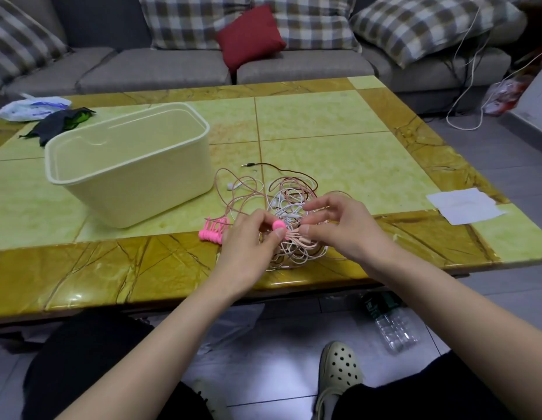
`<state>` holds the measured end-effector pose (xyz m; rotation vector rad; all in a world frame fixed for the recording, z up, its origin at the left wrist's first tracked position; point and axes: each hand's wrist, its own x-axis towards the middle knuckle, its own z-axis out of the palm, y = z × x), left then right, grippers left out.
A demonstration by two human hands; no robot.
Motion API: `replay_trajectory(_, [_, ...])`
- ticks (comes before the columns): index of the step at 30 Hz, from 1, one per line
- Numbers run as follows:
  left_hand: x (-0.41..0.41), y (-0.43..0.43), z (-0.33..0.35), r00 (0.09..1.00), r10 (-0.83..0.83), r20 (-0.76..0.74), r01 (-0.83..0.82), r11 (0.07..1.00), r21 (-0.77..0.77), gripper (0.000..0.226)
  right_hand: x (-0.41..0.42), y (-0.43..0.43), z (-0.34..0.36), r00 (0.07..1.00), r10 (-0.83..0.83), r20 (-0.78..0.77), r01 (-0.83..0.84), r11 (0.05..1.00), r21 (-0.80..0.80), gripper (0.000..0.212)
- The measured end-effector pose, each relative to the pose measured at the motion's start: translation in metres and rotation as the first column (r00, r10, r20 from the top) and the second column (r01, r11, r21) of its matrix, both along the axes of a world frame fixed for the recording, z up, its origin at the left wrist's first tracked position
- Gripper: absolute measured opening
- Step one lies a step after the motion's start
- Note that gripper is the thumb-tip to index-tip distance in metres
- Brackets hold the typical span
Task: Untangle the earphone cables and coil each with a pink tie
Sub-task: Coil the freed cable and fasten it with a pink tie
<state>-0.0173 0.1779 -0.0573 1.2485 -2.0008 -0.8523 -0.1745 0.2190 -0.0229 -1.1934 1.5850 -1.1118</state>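
Observation:
A tangle of pink, white and dark brown earphone cables [289,192] lies on the table near its front edge. My left hand [248,241] pinches a round pink tie [278,224] against a bunch of pink cable [297,234]. My right hand [339,225] pinches the same bunch from the right with thumb and forefinger, its other fingers spread above the tangle. A pile of spare pink ties [212,231] sits just left of my left hand. A dark cable with a jack plug [248,165] trails out behind the tangle.
An empty cream plastic bin [127,165] stands left of the cables. A white paper sheet [463,204] lies at the table's right edge, a plastic bag [33,107] and dark cloth [62,122] at the far left. A grey sofa [184,68] runs behind; a bottle [391,325] lies on the floor.

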Motion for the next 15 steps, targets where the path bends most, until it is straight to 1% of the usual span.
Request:
replay_trajectory(1, [0.0,0.002,-0.001,1.0,0.007,0.016,-0.007,1.0,0.009,0.014,0.0,0.001,-0.001,0.999,0.015,-0.043,-0.016,1.0,-0.006,0.027])
replay_trajectory(3, [-0.001,0.005,0.0,0.998,-0.01,0.065,0.01,1.0,0.004,0.016,-0.001,0.003,-0.002,0.978,0.062,-0.197,-0.068,0.997,-0.024,0.023])
replay_trajectory(5, [-0.002,0.008,0.004,0.989,-0.057,0.135,0.064,0.997,-0.051,0.009,0.001,0.008,-0.001,0.92,0.116,-0.373,-0.137,0.99,-0.031,0.016])
replay_trajectory(7, [-0.004,0.01,0.008,0.974,-0.095,0.203,0.12,0.986,-0.115,0.006,0.004,0.013,0.003,0.858,0.16,-0.488,-0.208,0.977,-0.047,0.01])
replay_trajectory(8, [-0.004,0.011,0.01,0.971,-0.107,0.215,0.134,0.984,-0.119,0.005,0.005,0.015,0.004,0.829,0.176,-0.531,-0.241,0.969,-0.055,0.012])
replay_trajectory(9, [-0.006,0.011,0.01,0.973,-0.113,0.2,0.135,0.986,-0.101,0.006,0.005,0.016,0.004,0.796,0.19,-0.574,-0.27,0.961,-0.056,0.018])
replay_trajectory(10, [-0.007,0.012,0.011,0.982,-0.121,0.146,0.13,0.99,-0.053,0.008,0.005,0.016,0.004,0.768,0.199,-0.609,-0.289,0.956,-0.052,0.022])
replay_trajectory(11, [-0.007,0.011,0.012,0.99,-0.126,0.058,0.125,0.992,0.019,0.011,0.005,0.015,0.004,0.754,0.2,-0.626,-0.296,0.954,-0.052,0.024])
replay_trajectory(13, [-0.006,0.011,0.016,0.984,-0.126,-0.124,0.147,0.973,0.175,0.012,0.004,0.015,0.006,0.775,0.181,-0.605,-0.282,0.956,-0.075,0.019])
replay_trajectory(14, [-0.006,0.011,0.019,0.974,-0.131,-0.182,0.173,0.956,0.237,0.014,0.002,0.015,0.007,0.791,0.171,-0.588,-0.275,0.957,-0.092,0.016])
replay_trajectory(15, [-0.004,0.01,0.02,0.97,-0.14,-0.196,0.191,0.944,0.27,0.022,0.001,0.015,0.007,0.8,0.168,-0.576,-0.274,0.956,-0.102,0.013])
